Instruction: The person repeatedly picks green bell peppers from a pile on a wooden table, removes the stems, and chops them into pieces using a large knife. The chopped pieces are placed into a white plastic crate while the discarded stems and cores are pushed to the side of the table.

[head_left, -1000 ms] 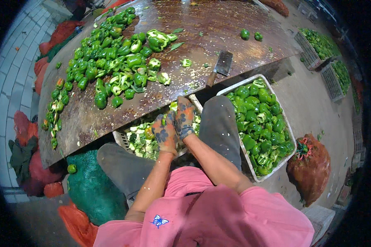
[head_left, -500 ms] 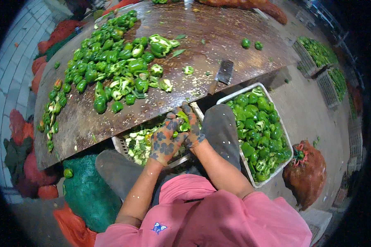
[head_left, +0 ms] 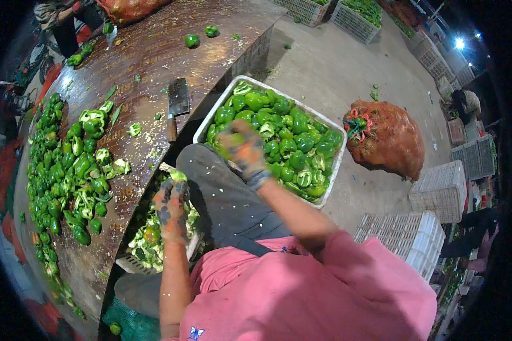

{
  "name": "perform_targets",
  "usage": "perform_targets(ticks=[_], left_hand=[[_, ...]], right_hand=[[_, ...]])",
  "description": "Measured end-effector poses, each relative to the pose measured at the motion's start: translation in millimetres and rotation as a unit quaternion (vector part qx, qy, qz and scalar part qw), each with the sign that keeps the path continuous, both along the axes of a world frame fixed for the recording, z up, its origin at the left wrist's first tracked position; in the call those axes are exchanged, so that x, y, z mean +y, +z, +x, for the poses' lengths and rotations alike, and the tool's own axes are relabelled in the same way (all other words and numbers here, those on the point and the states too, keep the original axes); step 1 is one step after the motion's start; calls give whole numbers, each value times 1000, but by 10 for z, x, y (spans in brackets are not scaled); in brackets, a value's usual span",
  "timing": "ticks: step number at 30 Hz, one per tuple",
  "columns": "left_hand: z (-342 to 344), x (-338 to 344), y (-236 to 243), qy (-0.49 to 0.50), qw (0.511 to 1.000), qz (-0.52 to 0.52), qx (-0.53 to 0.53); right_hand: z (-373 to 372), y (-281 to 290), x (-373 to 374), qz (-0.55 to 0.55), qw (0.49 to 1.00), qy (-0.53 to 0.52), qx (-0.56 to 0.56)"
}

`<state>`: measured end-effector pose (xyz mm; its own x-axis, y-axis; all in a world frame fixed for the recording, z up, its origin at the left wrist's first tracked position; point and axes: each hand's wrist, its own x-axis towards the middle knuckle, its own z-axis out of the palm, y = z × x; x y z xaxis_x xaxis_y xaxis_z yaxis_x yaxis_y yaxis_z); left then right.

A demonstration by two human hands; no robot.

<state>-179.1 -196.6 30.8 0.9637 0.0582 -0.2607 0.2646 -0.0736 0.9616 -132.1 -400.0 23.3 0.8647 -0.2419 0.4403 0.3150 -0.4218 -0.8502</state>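
My left hand (head_left: 172, 207), in a stained patterned glove, is closed around a pale and green pepper piece (head_left: 178, 175). It is above a low crate (head_left: 132, 265) of pepper scraps (head_left: 151, 237) between my knees. My right hand (head_left: 243, 152), also gloved, is over the near side of a white crate (head_left: 216, 109) full of green peppers (head_left: 302, 141). Motion smears its fingers; a yellowish-green patch shows at them, but I cannot tell whether it is held. A heap of green peppers (head_left: 57, 170) covers the left part of the wooden table (head_left: 148, 65).
A cleaver (head_left: 179, 98) lies near the table's edge, its handle toward me. Two peppers (head_left: 192, 40) sit farther back. A red mesh sack (head_left: 389, 139) and white crates (head_left: 401, 238) stand on the floor at right. Another person (head_left: 68, 23) is at the far left.
The view has swung to the right. My hands, together on a pepper before, have parted: the right has gone over to the full crate, while the left stays above the scraps.
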Motion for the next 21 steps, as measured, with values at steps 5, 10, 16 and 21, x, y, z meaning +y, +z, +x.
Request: perform_targets(ticks=[5, 10, 16, 21], left_hand=[[179, -1060, 39, -133, 989, -12, 68], [393, -2168, -1018, -310, 946, 43, 85], [353, -2097, -1159, -388, 898, 209, -15], [516, -1399, -271, -236, 913, 230, -239]], right_hand=[[-476, -1102, -1940, -123, 935, -259, 210], [-867, -1875, -2441, -231, 905, -268, 235], [-977, -1687, -1631, -405, 888, -127, 179], [-1011, -1724, -1694, -416, 866, -106, 256]])
